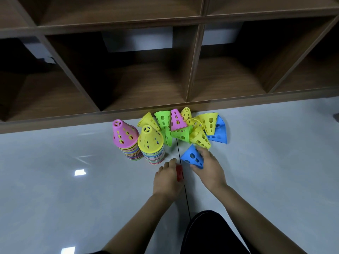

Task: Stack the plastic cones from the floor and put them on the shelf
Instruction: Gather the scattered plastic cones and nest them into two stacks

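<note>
Seemingly left hand (167, 178) holds red cone (179, 173), right hand (210, 170) blue cone (192, 156).

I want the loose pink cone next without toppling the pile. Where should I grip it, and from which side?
Probably pinch the loose pink cone round its narrow upper wall, coming down from above. It sits roughly upright, small end up, and green cones crowd its rim, so side access looks poor.

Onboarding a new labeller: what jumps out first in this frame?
Two tall stacks, the pink-topped stack and the yellow-topped stack, stand on the floor left of centre. A loose pile of cones lies beside them against the shelf base. In front, the right hand grips a blue cone, the left hand a red cone.
</note>
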